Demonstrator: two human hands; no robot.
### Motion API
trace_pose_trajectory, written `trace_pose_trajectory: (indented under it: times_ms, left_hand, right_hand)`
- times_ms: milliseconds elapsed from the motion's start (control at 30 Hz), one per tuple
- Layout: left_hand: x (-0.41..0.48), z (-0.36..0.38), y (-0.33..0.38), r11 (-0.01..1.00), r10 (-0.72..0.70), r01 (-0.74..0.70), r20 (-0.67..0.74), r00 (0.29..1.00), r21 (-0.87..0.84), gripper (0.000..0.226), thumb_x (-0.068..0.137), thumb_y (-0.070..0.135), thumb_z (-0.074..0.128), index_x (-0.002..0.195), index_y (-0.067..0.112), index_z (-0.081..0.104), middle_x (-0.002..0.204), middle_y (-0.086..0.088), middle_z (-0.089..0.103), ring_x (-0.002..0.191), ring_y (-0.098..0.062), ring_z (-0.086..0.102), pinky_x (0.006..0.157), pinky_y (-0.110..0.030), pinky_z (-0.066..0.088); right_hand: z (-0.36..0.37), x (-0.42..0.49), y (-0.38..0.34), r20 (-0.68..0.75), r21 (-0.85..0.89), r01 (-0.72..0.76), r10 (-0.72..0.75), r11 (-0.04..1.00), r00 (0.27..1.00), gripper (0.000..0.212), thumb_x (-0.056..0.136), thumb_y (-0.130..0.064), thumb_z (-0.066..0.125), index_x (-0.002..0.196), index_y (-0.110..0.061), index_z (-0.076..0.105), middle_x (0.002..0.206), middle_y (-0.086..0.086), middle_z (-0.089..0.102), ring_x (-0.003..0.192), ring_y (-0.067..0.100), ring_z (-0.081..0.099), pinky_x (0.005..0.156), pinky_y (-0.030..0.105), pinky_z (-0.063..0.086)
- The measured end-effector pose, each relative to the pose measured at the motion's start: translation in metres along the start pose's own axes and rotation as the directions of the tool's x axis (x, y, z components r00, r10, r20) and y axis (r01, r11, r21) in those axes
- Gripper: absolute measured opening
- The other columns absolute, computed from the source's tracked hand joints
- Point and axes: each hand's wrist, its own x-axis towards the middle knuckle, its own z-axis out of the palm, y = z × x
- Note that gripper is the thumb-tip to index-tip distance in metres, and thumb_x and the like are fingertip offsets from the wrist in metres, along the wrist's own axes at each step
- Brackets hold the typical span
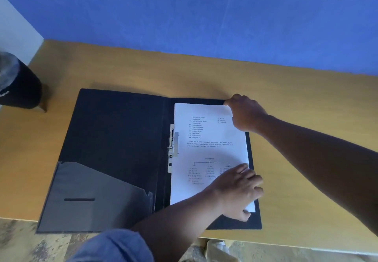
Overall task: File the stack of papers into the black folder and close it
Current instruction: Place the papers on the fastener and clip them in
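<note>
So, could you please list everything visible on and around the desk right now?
Folder: one, black, lying open on the desk, near left corner past the front edge.
Stack of papers: one, white with print, on the folder's right half.
Clip: one, metal, at the papers' left edge by the spine.
Pocket: one, grey, lower inside left cover.
Desk: one, tan wood, against the blue wall.
Dark container: one, black, far left.
Left hand: flat on the papers' lower right.
Right hand: at the papers' top right corner.

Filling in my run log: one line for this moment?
folder: open on table | papers: on right half beside clip | left hand: flat on lower corner | right hand: at top corner
</note>
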Motion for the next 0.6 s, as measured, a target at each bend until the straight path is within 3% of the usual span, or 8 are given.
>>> trace_pose_trajectory:
  times_ms: [67, 133, 200, 300, 333, 400, 500, 600]
  left_hand:
    - [0.001, -0.001, 0.001, 1.0, -0.002, 0.002, -0.04, 0.999, -0.003, 0.047, 0.062, 0.044, 0.077, 0.094, 0.01, 0.071, 0.096, -0.007, 0.062, 0.09, -0.026, 0.055, 0.094, -0.038, 0.037]
    - [0.0, 0.002, 0.002, 1.0, -0.011, 0.01, -0.084, 0.996, -0.013, 0.044, 0.062, 0.041, 0.077, 0.091, 0.009, 0.071, 0.093, -0.007, 0.061, 0.088, -0.026, 0.054, 0.092, -0.039, 0.038]
    - [-0.001, 0.007, 0.002, 1.0, -0.016, 0.014, -0.11, 0.994, -0.018, 0.042, 0.065, 0.041, 0.076, 0.091, 0.008, 0.071, 0.093, -0.008, 0.061, 0.09, -0.027, 0.054, 0.095, -0.039, 0.037]
    - [-0.004, 0.014, 0.002, 1.0, -0.021, 0.021, -0.125, 0.992, -0.003, 0.044, 0.07, 0.043, 0.073, 0.096, 0.007, 0.072, 0.101, -0.009, 0.064, 0.102, -0.028, 0.054, 0.107, -0.042, 0.032]
    - [-0.005, 0.016, 0.002, 1.0, -0.022, 0.023, -0.127, 0.992, 0.002, 0.045, 0.073, 0.044, 0.072, 0.099, 0.007, 0.072, 0.104, -0.009, 0.066, 0.108, -0.029, 0.054, 0.11, -0.043, 0.03]
    - [-0.008, 0.023, 0.002, 1.0, -0.028, 0.03, -0.147, 0.989, 0.008, 0.051, 0.077, 0.046, 0.069, 0.11, 0.008, 0.07, 0.116, -0.009, 0.068, 0.122, -0.03, 0.053, 0.113, -0.044, 0.028]
    - [-0.016, 0.033, 0.003, 0.998, -0.059, 0.054, -0.18, 0.982, -0.03, 0.059, 0.083, 0.048, 0.066, 0.128, 0.011, 0.062, 0.135, -0.009, 0.062, 0.135, -0.029, 0.047, 0.117, -0.045, 0.029]
    - [-0.022, 0.039, 0.004, 0.997, -0.08, 0.076, -0.182, 0.98, -0.03, 0.061, 0.087, 0.053, 0.061, 0.133, 0.013, 0.06, 0.145, -0.007, 0.055, 0.139, -0.027, 0.043, 0.117, -0.043, 0.026]
  right_hand:
    - [0.002, -0.004, 0.002, -0.013, 0.071, -0.015, 0.016, 0.997, 1.0, 0.064, 0.082, 0.002, 0.047, 0.142, -0.018, 0.044, 0.139, 0.007, 0.047, 0.123, 0.03, 0.047, 0.098, 0.042, 0.045]
    - [0.003, -0.01, 0.002, -0.054, 0.243, -0.115, 0.132, 0.963, 0.99, 0.064, 0.081, 0.002, 0.047, 0.143, -0.014, 0.041, 0.143, 0.007, 0.043, 0.125, 0.03, 0.045, 0.098, 0.042, 0.046]
    - [0.007, -0.018, 0.004, -0.048, 0.448, -0.277, 0.332, 0.85, 0.942, 0.058, 0.079, 0.001, 0.046, 0.136, -0.009, 0.046, 0.136, 0.011, 0.046, 0.113, 0.03, 0.051, 0.081, 0.036, 0.05]
    - [0.013, -0.029, 0.005, 0.1, 0.626, -0.461, 0.52, 0.63, 0.848, 0.047, 0.072, 0.0, 0.043, 0.116, -0.002, 0.059, 0.109, 0.019, 0.06, 0.085, 0.036, 0.058, 0.059, 0.025, 0.037]
    - [0.015, -0.032, 0.005, 0.136, 0.652, -0.485, 0.539, 0.583, 0.831, 0.036, 0.07, 0.0, 0.041, 0.099, 0.0, 0.062, 0.093, 0.021, 0.06, 0.072, 0.039, 0.055, 0.057, 0.025, 0.033]
    - [0.016, -0.037, 0.002, 0.179, 0.673, -0.508, 0.548, 0.538, 0.817, 0.016, 0.067, 0.0, 0.038, 0.072, -0.004, 0.053, 0.071, 0.012, 0.049, 0.057, 0.028, 0.037, 0.053, 0.026, 0.025]
    - [0.018, -0.038, -0.004, 0.176, 0.74, -0.468, 0.534, 0.482, 0.827, 0.032, 0.07, -0.002, 0.041, 0.092, 0.002, 0.064, 0.077, 0.011, 0.057, 0.064, 0.022, 0.038, 0.056, 0.031, 0.03]
    - [0.016, -0.041, -0.004, 0.181, 0.785, -0.438, 0.515, 0.438, 0.838, 0.04, 0.077, -0.004, 0.044, 0.109, -0.006, 0.067, 0.095, 0.018, 0.068, 0.068, 0.022, 0.045, 0.059, 0.029, 0.035]
